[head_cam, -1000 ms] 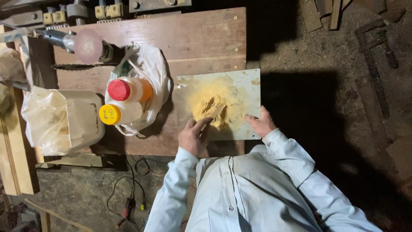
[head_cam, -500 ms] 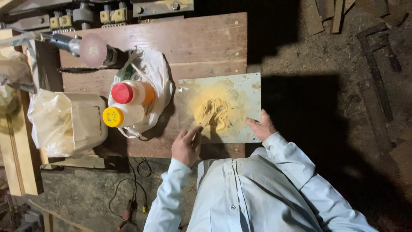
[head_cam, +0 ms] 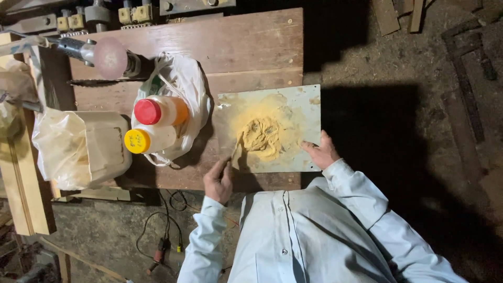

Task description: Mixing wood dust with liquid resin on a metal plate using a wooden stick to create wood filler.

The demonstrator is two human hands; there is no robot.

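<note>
While its fingers are curled shut around the handle of a small scraper (head_cam: 234, 155), the left hand (head_cam: 218, 181) sits at the near left corner of the metal sheet (head_cam: 304, 107), and the blade reaches onto that sheet to touch the left edge of the yellow paste (head_cam: 260, 137). The paste lies heaped near the middle of the sheet, with a paler yellow smear spread around it. On the opposite side, the right hand (head_cam: 320, 152) presses flat on the near right part of the sheet, fingers spread and holding nothing, just beside the paste but apart from it. Both sleeves are pale blue. Left of the sheet, two plastic bottles lie side by side in a white plastic bag (head_cam: 186, 84): the red-capped bottle (head_cam: 160, 111) farther from the person, the yellow-capped bottle (head_cam: 149, 139) nearer. Farther left of the sheet stands a pale plastic canister (head_cam: 99, 147) wrapped in a clear bag. Beyond the bottles, away from the sheet, a power tool with a round pink disc (head_cam: 109, 56) rests on the wooden bench (head_cam: 246, 42).
</note>
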